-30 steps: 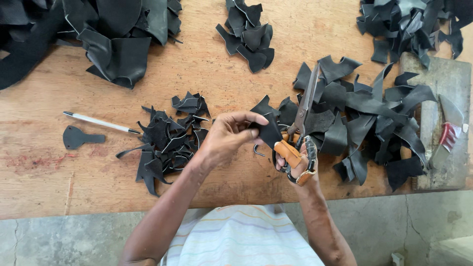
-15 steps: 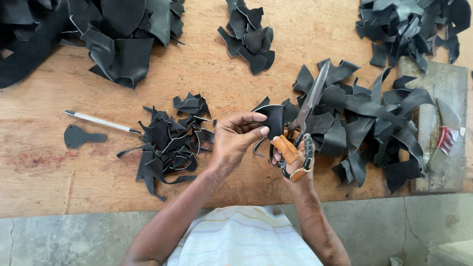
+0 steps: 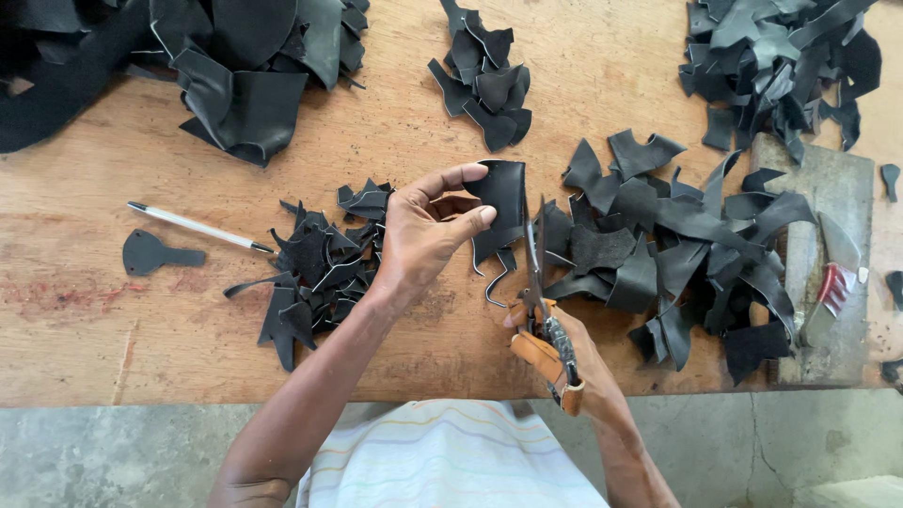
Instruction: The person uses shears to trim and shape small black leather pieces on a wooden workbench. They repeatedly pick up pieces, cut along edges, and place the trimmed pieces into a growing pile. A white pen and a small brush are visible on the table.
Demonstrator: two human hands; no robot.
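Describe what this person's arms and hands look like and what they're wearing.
Both forearms are bare, with no sleeves reaching them. The left hand and right hand wear no gloves; no rings or watch are visible. Near the bottom edge shows a white shirt with thin pastel stripes.

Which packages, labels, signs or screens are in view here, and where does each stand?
None in view: no package, label, sign or screen.
The wooden table holds only black leather scraps, a pen and a knife.
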